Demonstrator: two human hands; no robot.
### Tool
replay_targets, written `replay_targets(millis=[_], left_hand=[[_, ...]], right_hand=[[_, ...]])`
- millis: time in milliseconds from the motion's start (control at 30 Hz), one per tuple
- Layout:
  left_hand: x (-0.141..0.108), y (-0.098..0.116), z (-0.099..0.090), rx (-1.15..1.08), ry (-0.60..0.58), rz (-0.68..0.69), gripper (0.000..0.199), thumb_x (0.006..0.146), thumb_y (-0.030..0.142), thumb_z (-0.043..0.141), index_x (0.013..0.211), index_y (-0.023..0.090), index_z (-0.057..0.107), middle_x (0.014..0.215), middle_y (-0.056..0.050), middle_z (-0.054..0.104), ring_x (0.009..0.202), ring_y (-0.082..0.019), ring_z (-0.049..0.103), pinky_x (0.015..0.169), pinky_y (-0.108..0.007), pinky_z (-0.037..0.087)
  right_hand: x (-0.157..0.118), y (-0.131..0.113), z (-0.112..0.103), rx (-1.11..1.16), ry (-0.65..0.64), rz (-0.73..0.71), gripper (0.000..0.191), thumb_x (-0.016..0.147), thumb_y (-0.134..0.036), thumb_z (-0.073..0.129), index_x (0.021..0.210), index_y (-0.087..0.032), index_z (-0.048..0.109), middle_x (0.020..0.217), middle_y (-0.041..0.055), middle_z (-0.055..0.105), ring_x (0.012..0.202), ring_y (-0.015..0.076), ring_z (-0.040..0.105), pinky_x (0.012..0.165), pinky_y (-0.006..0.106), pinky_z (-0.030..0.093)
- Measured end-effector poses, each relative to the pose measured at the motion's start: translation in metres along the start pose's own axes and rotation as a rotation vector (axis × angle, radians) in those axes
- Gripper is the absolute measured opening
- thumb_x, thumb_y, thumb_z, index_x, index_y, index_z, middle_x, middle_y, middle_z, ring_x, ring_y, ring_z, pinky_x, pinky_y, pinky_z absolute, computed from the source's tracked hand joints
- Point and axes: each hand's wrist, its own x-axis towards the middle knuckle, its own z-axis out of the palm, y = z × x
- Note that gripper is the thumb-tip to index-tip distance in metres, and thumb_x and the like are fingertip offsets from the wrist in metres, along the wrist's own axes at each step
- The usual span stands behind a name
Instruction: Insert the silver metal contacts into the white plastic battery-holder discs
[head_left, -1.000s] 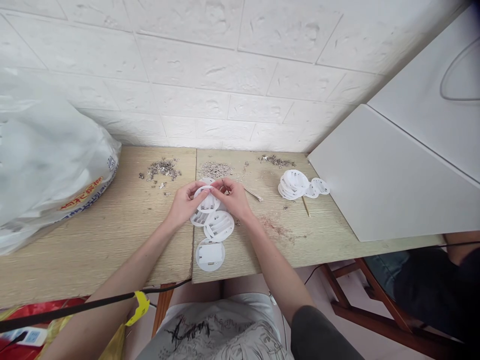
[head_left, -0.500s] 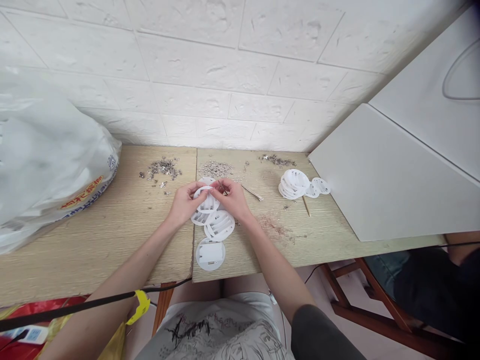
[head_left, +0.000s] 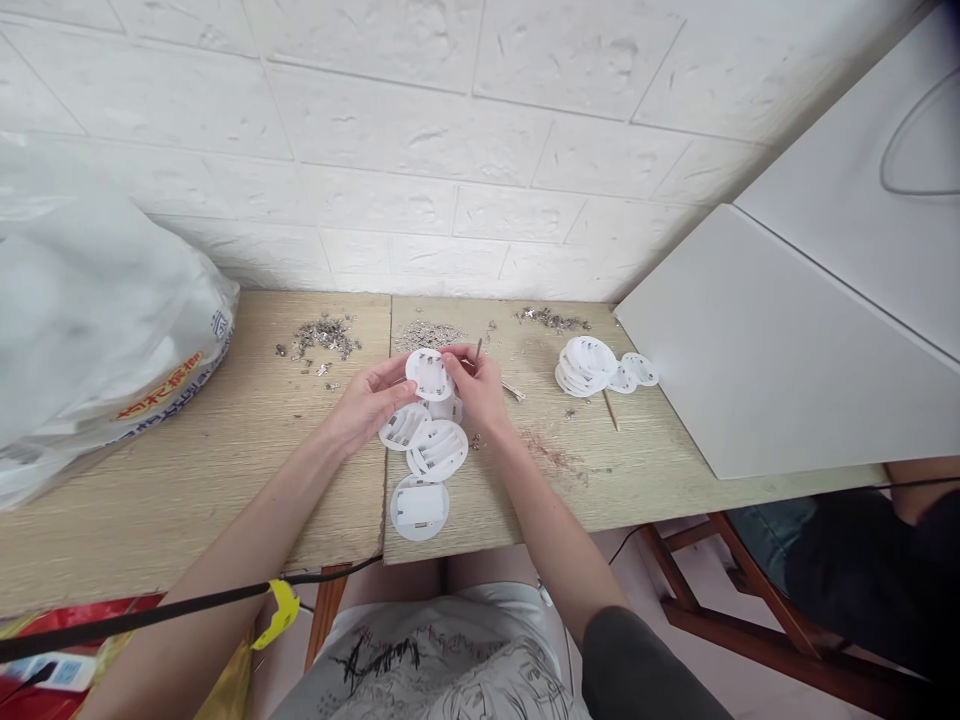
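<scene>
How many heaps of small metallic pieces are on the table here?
3. The left heap lies beyond the left hand; the middle heap is just past both hands; the right heap is farther right, near the wall. The hands may hide stray pieces.

On my feed, my L forearm (head_left: pixel 270 518) angles fwd twd 1–2 o'clock, R forearm (head_left: pixel 544 520) twd 11. L hand (head_left: pixel 375 400): pinch grip, L thumb (head_left: pixel 400 391) pointing approx. 2–3 o'clock, L fingers (head_left: pixel 386 372) extended above it. R hand (head_left: pixel 482 395): fingers curled, R thumb (head_left: pixel 457 370) approx. 10–11 o'clock, also pinching. Hands near each other, wrists a bit wider apart.
</scene>
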Motion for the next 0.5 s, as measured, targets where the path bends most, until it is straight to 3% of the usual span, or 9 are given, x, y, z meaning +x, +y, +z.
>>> replay_targets(millis=[100,233,400,500], left_hand=[[-0.0004,-0.0013,-0.0007,-0.022,0.008,0.005,0.052,0.064,0.027,0.084,0.112,0.019,0.067,0.127,-0.012,0.063,0.111,-0.027,0.063,0.092,-0.038,0.056],[0.0006,-0.0010,-0.0014,-0.101,0.036,0.003,0.041,0.071,0.030,0.080,0.108,0.015,0.068,0.118,-0.013,0.067,0.107,-0.025,0.065,0.093,-0.037,0.055],[0.0034,0.0021,-0.0019,-0.196,0.126,0.046,0.023,0.081,0.031,0.071,0.095,0.013,0.070,0.106,-0.011,0.071,0.101,-0.021,0.066,0.092,-0.031,0.055],[0.0042,0.0027,-0.0017,-0.196,0.189,0.052,0.021,0.080,0.032,0.071,0.091,0.014,0.070,0.101,-0.010,0.072,0.096,-0.020,0.068,0.087,-0.030,0.056]], right_hand=[[-0.0011,0.0009,0.0031,0.049,-0.006,0.029,0.022,0.078,-0.036,0.060,0.088,-0.017,0.064,0.072,0.0006,0.061,0.060,0.0103,0.050,0.055,0.023,0.041],[-0.0034,0.0005,0.0064,0.011,-0.057,0.009,0.026,0.081,-0.041,0.060,0.089,-0.017,0.064,0.071,0.0002,0.060,0.056,0.0098,0.049,0.055,0.024,0.041],[-0.0059,-0.0007,0.0042,-0.136,-0.066,-0.086,0.048,0.095,-0.054,0.031,0.092,-0.018,0.062,0.070,0.0004,0.059,0.055,0.0103,0.048,0.058,0.026,0.039],[-0.0065,-0.0011,0.0023,-0.262,-0.075,-0.118,0.041,0.098,-0.045,0.031,0.090,-0.019,0.061,0.063,-0.0014,0.059,0.056,0.0110,0.049,0.061,0.025,0.038]])
